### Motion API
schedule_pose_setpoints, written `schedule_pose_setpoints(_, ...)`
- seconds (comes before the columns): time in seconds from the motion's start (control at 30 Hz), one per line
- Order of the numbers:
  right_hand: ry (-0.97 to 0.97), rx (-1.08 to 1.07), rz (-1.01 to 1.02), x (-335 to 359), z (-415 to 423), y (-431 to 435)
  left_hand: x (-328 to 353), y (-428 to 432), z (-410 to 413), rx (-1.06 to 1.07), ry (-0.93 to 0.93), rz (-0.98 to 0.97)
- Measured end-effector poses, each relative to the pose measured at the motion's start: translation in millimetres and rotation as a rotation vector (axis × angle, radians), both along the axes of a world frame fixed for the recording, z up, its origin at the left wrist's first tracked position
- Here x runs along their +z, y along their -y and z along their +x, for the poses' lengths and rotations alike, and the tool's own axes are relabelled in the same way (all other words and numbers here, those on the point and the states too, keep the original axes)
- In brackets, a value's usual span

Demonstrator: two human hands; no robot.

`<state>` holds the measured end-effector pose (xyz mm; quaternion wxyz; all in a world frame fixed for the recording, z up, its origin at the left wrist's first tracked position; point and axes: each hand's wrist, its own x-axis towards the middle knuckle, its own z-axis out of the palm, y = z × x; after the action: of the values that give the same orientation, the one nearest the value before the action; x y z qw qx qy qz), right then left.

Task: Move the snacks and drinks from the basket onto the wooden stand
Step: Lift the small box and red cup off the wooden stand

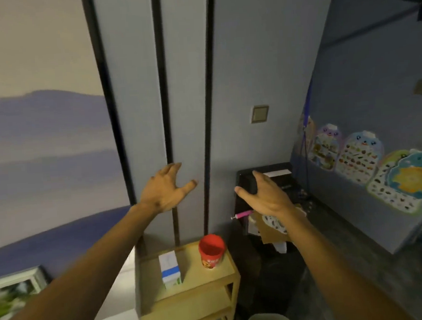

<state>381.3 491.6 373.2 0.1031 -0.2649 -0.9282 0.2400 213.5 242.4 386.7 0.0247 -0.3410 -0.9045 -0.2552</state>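
Both hands raised empty, red cup (211, 251) and carton (170, 269) on wooden stand (201, 281)

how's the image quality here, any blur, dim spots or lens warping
Head view: dim overall, soft throughout; motion blur smears the framed picture at lower left; wide-angle distortion tilts the wall's black strips; wooden stand, red cup and carton are readable but labels are not; both open hands are fairly sharp.

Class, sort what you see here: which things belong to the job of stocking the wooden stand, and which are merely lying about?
Job:
wooden stand
red cup
white and blue carton
left hand, empty
right hand, empty

Lying about:
black box
picture charts
wall switch
pink tool
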Motion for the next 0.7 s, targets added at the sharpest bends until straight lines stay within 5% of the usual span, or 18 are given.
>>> schedule_pose_setpoints(0.43,0.221,0.200,0.019,-77,-122,46,-100,43,-51,0.242,0.185,0.015)
schedule_pose_setpoints(0.7,0.343,0.288,-0.044,-197,-169,13,-220,5,-68,0.406,0.312,-0.059)
